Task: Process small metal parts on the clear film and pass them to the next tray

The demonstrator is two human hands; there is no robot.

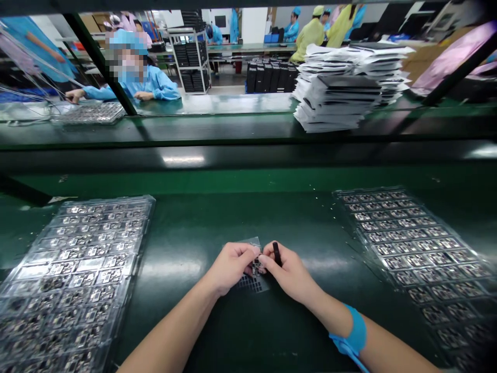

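Note:
Between my two hands is a small circuit board [256, 267], held over the middle of the green table. My left hand [235, 264] pinches its left side with thumb and fingertips. The fingers of my right hand [286, 269] close on its right side; a black band sits on one finger, and a blue strap [355, 329] circles that forearm. Beneath the hands lies a clear sheet with small dark squares [254, 284], partly covered by them. Fine details of the board are too small to make out.
A clear tray of circuit boards [149, 215] lies at left, another tray [404, 192] at right. Small white bits dot the table near the right tray. Beyond the raised ledge [233, 127] stand stacked white packets [330, 103]; a co-worker in blue [163, 85] sits across.

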